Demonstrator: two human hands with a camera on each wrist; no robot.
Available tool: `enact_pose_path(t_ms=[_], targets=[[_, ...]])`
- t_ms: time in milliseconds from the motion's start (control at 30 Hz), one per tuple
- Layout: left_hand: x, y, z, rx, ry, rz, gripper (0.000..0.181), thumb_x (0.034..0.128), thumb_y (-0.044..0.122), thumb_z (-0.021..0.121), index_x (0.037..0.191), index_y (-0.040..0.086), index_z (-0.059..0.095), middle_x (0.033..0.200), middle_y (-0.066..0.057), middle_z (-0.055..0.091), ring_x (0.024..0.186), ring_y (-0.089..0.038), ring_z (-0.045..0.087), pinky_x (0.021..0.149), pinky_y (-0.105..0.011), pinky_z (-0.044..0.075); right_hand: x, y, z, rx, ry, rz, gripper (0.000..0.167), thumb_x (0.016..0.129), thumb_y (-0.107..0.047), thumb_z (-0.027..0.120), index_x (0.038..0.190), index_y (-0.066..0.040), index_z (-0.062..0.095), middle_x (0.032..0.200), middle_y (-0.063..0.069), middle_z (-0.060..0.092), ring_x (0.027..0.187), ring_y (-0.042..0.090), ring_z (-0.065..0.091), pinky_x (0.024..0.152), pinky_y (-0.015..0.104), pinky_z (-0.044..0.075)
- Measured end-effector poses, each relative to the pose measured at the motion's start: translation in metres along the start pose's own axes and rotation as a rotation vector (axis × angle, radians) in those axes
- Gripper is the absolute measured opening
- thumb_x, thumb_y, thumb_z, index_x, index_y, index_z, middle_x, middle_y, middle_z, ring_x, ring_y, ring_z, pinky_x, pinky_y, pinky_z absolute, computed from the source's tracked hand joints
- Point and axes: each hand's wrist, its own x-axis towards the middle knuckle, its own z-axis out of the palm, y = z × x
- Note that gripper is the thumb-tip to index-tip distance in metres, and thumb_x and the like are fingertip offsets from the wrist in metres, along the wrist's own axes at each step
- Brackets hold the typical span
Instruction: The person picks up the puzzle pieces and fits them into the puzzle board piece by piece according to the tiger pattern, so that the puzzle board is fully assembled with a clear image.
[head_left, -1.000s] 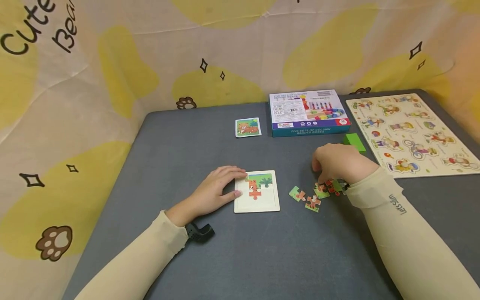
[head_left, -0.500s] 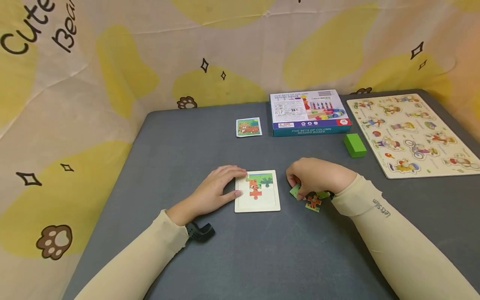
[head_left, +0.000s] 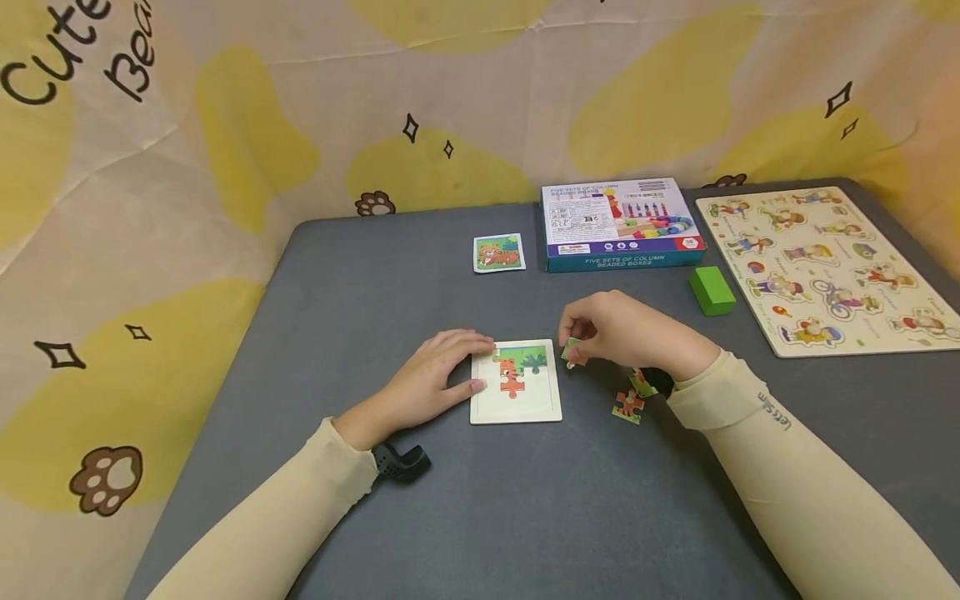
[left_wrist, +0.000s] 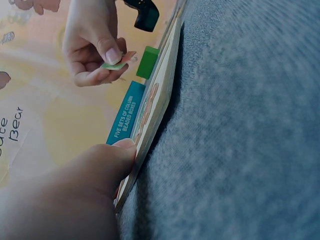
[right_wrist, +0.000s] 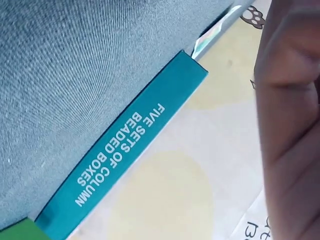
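My left hand (head_left: 420,383) rests along the left edge of a white puzzle tray (head_left: 534,410), fingers extended, with the thumb on its rim (left_wrist: 132,167) in the left wrist view. Joined pieces showing an orange animal and greenery (head_left: 512,367) fill part of the tray's upper area. Just right of the tray, my right hand (head_left: 630,333) pinches a green and orange jigsaw piece (head_left: 571,352) between thumb and fingers, raised off the table in the left wrist view (left_wrist: 117,64). Beneath that wrist lie loose pieces, one orange and green (head_left: 627,407) and another (head_left: 642,383) partly hidden.
Behind the tray lies a picture card (head_left: 498,253). A flat beaded-boxes carton (head_left: 622,262) stands at the back, with a green block (head_left: 712,291) near its right corner. Farther right is a large picture board (head_left: 847,333). A patterned cloth (head_left: 450,75) hangs behind the table.
My right hand has moved left from the loose pieces, picked up the green and orange jigsaw piece and brought it up beside the tray. My left hand has stayed put.
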Motion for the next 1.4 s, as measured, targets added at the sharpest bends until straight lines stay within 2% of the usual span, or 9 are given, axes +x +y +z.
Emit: enact_pose_path(t_ms=[200, 467, 667, 867, 1000, 1067, 1133, 1233, 1400], targets=[[-0.001, -0.001, 0.0, 0.002, 0.01, 0.004, 0.053, 0.102, 0.03, 0.072, 0.151, 0.017, 0.055, 0.155, 0.001, 0.05, 0.148, -0.022, 0.037, 0.12, -0.054, 0.025, 0.002, -0.002, 0.0, 0.027, 0.032, 0.033, 0.017, 0.09, -0.007, 0.084, 0.091, -0.009, 0.067, 0.082, 0.003, 0.067, 0.071, 0.02, 0.059, 0.066, 0.035, 0.052], [-0.001, -0.004, -0.001, 0.008, 0.021, 0.012, 0.052, 0.1024, 0.03, 0.071, 0.15, 0.017, 0.056, 0.154, 0.002, 0.051, 0.147, -0.021, 0.038, 0.12, -0.053, 0.025, 0.007, -0.005, 0.002, 0.077, 0.033, 0.052, 0.015, 0.097, -0.001, 0.074, 0.112, -0.004, 0.071, 0.098, 0.011, 0.066, 0.075, 0.019, 0.067, 0.073, 0.036, 0.061], [-0.002, -0.004, -0.001, -0.044, 0.08, -0.003, 0.044, 0.1032, 0.023, 0.07, 0.145, 0.014, 0.059, 0.153, -0.003, 0.051, 0.144, -0.025, 0.041, 0.118, -0.052, 0.029, 0.01, -0.007, 0.005, 0.041, 0.046, 0.011, 0.018, 0.097, 0.0, 0.073, 0.114, -0.007, 0.076, 0.099, 0.008, 0.068, 0.079, 0.02, 0.064, 0.073, 0.035, 0.057], [-0.002, -0.004, -0.003, -0.142, 0.216, -0.091, 0.03, 0.1029, 0.01, 0.068, 0.132, 0.011, 0.066, 0.144, -0.005, 0.056, 0.135, -0.026, 0.047, 0.112, -0.05, 0.037, 0.01, -0.007, 0.007, -0.041, 0.072, -0.06, 0.031, 0.094, 0.005, 0.074, 0.122, -0.009, 0.078, 0.108, 0.004, 0.071, 0.089, 0.024, 0.059, 0.077, 0.037, 0.052], [-0.001, -0.005, -0.003, -0.13, 0.336, -0.194, 0.02, 0.1013, 0.005, 0.067, 0.119, 0.011, 0.072, 0.134, -0.007, 0.058, 0.126, -0.027, 0.049, 0.107, -0.05, 0.039, 0.013, -0.007, 0.01, -0.006, 0.117, -0.051, 0.021, 0.093, 0.002, 0.078, 0.111, -0.008, 0.076, 0.1, 0.003, 0.073, 0.087, 0.021, 0.062, 0.078, 0.037, 0.054], [-0.001, -0.005, -0.002, -0.106, 0.374, -0.234, 0.017, 0.1, 0.004, 0.068, 0.115, 0.01, 0.074, 0.126, -0.007, 0.06, 0.12, -0.028, 0.051, 0.103, -0.049, 0.041, 0.013, -0.008, 0.014, 0.01, 0.136, -0.048, 0.017, 0.092, 0.002, 0.079, 0.105, -0.008, 0.076, 0.094, 0.002, 0.072, 0.085, 0.021, 0.063, 0.076, 0.037, 0.054], [-0.001, -0.005, -0.001, -0.078, 0.375, -0.265, 0.015, 0.0996, 0.006, 0.069, 0.113, 0.01, 0.074, 0.118, -0.007, 0.061, 0.112, -0.026, 0.052, 0.098, -0.048, 0.042, 0.014, -0.011, 0.019, 0.015, 0.142, -0.046, 0.015, 0.092, 0.001, 0.08, 0.103, -0.01, 0.079, 0.093, 0.0, 0.072, 0.085, 0.02, 0.062, 0.077, 0.037, 0.053], [-0.001, -0.003, 0.0, -0.04, 0.344, -0.291, 0.014, 0.1, 0.012, 0.072, 0.114, 0.011, 0.075, 0.107, -0.004, 0.061, 0.101, -0.024, 0.052, 0.091, -0.045, 0.04, 0.02, -0.02, 0.027, 0.017, 0.134, -0.053, 0.016, 0.092, -0.001, 0.08, 0.105, -0.011, 0.081, 0.094, -0.001, 0.072, 0.088, 0.02, 0.062, 0.079, 0.037, 0.054], [0.002, -0.002, 0.001, 0.002, 0.308, -0.296, 0.018, 0.1008, 0.024, 0.073, 0.117, 0.017, 0.076, 0.094, 0.003, 0.057, 0.09, -0.018, 0.049, 0.083, -0.041, 0.034, 0.043, -0.036, 0.035, 0.018, 0.129, -0.059, 0.015, 0.088, -0.003, 0.085, 0.095, -0.01, 0.074, 0.086, 0.001, 0.068, 0.081, 0.018, 0.062, 0.076, 0.034, 0.054]])
